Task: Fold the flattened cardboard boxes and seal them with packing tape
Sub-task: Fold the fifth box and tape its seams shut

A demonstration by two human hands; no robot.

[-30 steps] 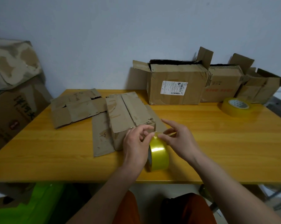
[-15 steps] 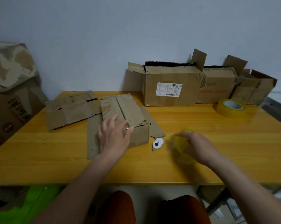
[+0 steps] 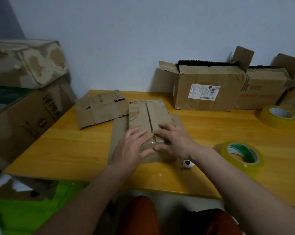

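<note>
A small folded cardboard box point(image 3: 148, 114) lies on the yellow wooden table point(image 3: 67, 150), its two top flaps meeting at a centre seam. My left hand point(image 3: 133, 146) lies flat on the left flap and near end, fingers straight. My right hand point(image 3: 173, 139) presses flat on the right flap beside the seam. A piece of clear tape shows at the near end between my hands. A yellow tape roll point(image 3: 243, 156) lies flat to the right of my right arm. A second tape roll point(image 3: 279, 116) sits farther back right.
A flattened box point(image 3: 99, 111) lies left of the folded one, another flat sheet point(image 3: 117, 133) beneath it. Open boxes point(image 3: 207, 89) line the wall at the back right. A small white cutter point(image 3: 187, 164) lies by my right wrist. Large cartons point(image 3: 21, 106) stand left.
My right hand has let go of the yellow tape roll, which now lies on the table, and moved onto the box. My left hand slid to the box's near end. The camera shifted left.
</note>
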